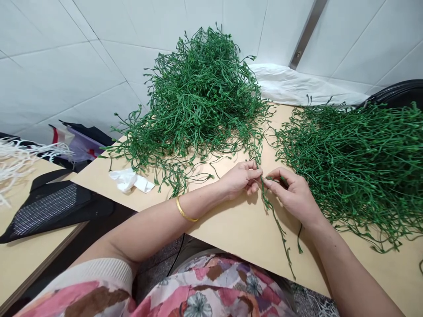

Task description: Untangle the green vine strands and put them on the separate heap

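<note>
Near the front of the tan tabletop (228, 220), both hands meet over a few thin green artificial stems (273, 211). My left hand (243, 179) pinches a stem between thumb and fingertips. Close beside it, my right hand (292, 191) is closed, its thumb and forefinger on the same stems. Stem ends dangle below the fingers toward the table edge. Behind the hands rises a tall tangled pile of green stems (205, 92). To the right of my right hand spreads another heap of green stems (360, 163), lying more in one direction.
Crumpled white tissue (130, 180) lies left of my forearm. A second table (29, 259) at the left bears a black mesh item (46, 207) and white strands (26, 154). White plastic sheeting (291, 83) lies along the tiled wall (132, 26). A black rounded object (399, 92) stands behind the right heap.
</note>
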Tool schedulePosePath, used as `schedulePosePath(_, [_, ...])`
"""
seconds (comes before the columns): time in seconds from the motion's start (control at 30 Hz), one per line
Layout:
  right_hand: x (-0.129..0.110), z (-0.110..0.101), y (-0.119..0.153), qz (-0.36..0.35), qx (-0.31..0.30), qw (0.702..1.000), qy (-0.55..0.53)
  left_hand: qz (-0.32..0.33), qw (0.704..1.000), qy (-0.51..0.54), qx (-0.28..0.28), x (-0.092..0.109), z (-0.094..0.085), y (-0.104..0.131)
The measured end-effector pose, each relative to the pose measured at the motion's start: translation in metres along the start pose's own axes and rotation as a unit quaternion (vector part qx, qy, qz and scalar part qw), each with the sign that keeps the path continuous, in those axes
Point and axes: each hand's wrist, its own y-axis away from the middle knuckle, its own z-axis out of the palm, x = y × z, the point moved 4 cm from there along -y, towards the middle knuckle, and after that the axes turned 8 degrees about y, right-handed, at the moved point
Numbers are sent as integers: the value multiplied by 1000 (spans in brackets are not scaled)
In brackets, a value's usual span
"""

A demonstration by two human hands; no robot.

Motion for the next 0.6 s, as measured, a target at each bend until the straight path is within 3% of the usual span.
schedulePosePath(0.33, [4, 4, -2, 19, -71, 993, -92, 28, 997, -68, 35, 5, 2, 3])
schedulePosePath(0.6, [15, 3, -4, 29, -40, 998, 25, 46, 996, -47, 53, 7, -1, 3])
